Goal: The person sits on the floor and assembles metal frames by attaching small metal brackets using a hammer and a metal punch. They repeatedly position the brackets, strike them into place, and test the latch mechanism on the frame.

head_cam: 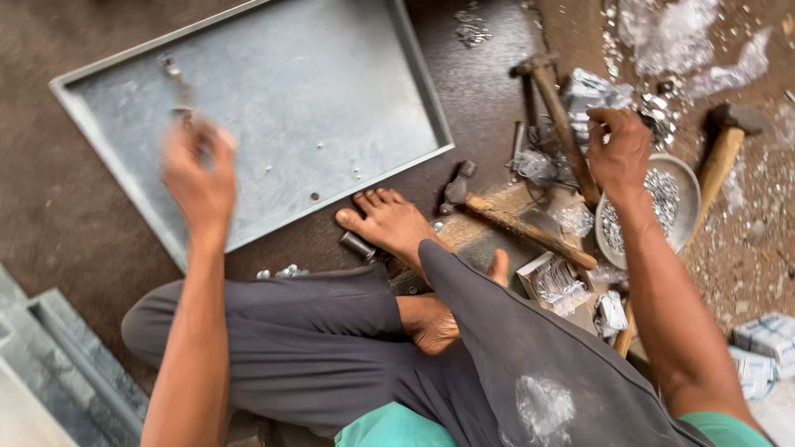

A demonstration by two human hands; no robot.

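Note:
I sit cross-legged on the floor in dark trousers. My left hand (197,170) is raised over the near left part of a large shallow grey metal tray (248,37) and grips a small metal part (176,83) that sticks up from my fingers; it is motion-blurred. My right hand (619,149) is closed over a round metal bowl (689,184) filled with small shiny screws, fingers pinched together; whether it holds any is hidden. A wooden-handled hammer (559,108) stands just left of that hand.
A second hammer (505,217) lies by my bare foot (389,219), a third hammer (729,141) at the far right. Small boxes of fasteners (556,281), plastic bags (662,33) and white boxes (766,339) crowd the right. Grey metal frames (58,356) lie at the lower left.

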